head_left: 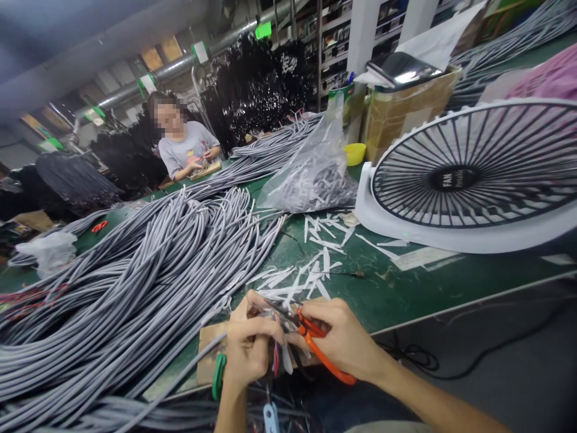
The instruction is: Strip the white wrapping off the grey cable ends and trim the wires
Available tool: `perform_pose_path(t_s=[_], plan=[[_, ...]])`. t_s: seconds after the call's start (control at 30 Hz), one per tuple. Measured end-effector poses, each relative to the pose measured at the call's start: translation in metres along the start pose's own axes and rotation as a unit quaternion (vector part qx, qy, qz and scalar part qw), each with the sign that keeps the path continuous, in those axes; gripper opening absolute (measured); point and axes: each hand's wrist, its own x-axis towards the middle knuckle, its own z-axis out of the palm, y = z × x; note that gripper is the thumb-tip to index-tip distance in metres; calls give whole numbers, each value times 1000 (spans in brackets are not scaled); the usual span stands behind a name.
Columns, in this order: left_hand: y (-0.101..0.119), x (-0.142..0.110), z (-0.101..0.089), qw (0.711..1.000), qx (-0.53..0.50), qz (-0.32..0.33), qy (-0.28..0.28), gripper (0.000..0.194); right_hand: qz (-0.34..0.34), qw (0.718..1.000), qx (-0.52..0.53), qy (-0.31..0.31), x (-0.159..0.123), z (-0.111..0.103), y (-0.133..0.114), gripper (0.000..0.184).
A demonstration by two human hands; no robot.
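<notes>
My left hand is closed in a pinch around the end of a grey cable, near the front edge of the table. Thin coloured wires hang out below its fingers, beside a pale strip. In my right hand is a pair of scissors with orange handles; their blades point left, toward the cable end. A wooden board lies beneath both hands. Close by the left wrist is a green handle, and a light-blue handle shows below. My fingers partly hide the cable tip.
Many grey cables cover the left of the green table. White scraps and a thin metal tool lie ahead. A bag of scraps, a fan and a box stand behind. A person sits across.
</notes>
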Motion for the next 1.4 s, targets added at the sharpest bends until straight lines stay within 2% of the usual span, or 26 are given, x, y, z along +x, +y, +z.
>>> perform_pose_path(t_s=[0.1, 0.17, 0.23, 0.33, 0.43, 0.53, 0.7, 0.93, 1.07, 1.17, 1.23, 1.4], plan=[[-1, 1, 0, 1000, -8, -4, 13, 29, 27, 997, 31, 70, -1, -1, 1, 51], [-2, 1, 1, 999, -5, -27, 29, 19, 49, 991, 55, 108, -2, -2, 1, 43], [-2, 1, 2, 996, 17, -83, 36, 14, 55, 989, 82, 114, -1, -1, -1, 34], [0, 3, 5, 988, 57, -146, 14, 14, 27, 985, 132, 109, 2, 1, -6, 28], [4, 7, 6, 987, 94, -132, -5, 13, -5, 978, 142, 151, 6, 6, -12, 21], [8, 10, 8, 982, 140, -123, 8, 17, 32, 969, 159, 188, 9, 12, -15, 18], [10, 9, 8, 978, 180, -98, 30, 23, 81, 955, 227, 174, 12, 16, -18, 23], [4, 1, 7, 977, 176, -116, 37, 28, 69, 961, 212, 164, 15, 13, -22, 26], [3, -1, 8, 976, 166, -131, 62, 35, 53, 963, 209, 162, 11, 15, -21, 25], [3, 0, 8, 974, 147, -155, 74, 37, 66, 961, 218, 155, 11, 15, -20, 25], [3, 2, 7, 976, 134, -158, 61, 32, 88, 958, 225, 155, 13, 13, -19, 25], [3, 6, 6, 986, 122, -109, -12, 17, 138, 945, 243, 171, 16, 9, -17, 33]])
